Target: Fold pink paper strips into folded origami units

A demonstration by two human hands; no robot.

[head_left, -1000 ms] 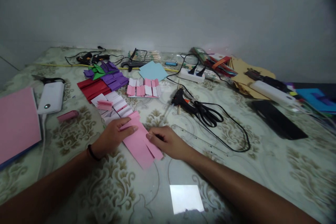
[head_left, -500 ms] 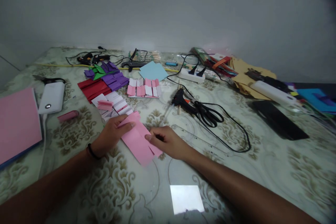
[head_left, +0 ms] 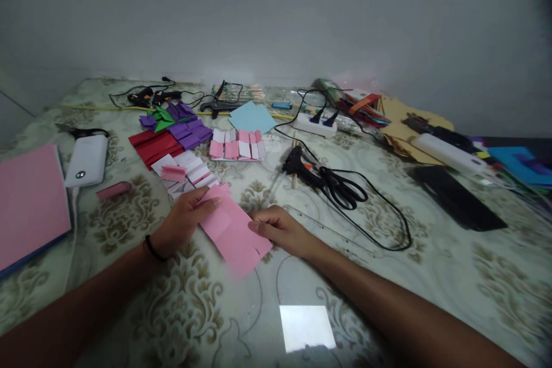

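Note:
Between my two hands a pink sheet of paper (head_left: 235, 236) is held above the patterned table. My left hand (head_left: 186, 219) grips its upper left end, thumb on top and fingers hidden beneath. Pinched at the right edge, the same paper is in my right hand (head_left: 276, 231). A short slit shows near its lower right corner. Just beyond the left hand lie white and pink folded paper strips (head_left: 196, 168). A pink and white folded piece (head_left: 237, 145) rests further back.
Right of centre lies a black glue gun (head_left: 302, 167) with a looping cord. A white power bank (head_left: 87, 160) and pink sheets (head_left: 32, 201) are at left. At the back stands a power strip (head_left: 314, 124); a black phone-like slab (head_left: 459, 198) lies at right.
The pink paper now spreads wider and flatter, its right-hand flap opened out. My right hand has shifted slightly to the right with the edge; the left hand has barely moved.

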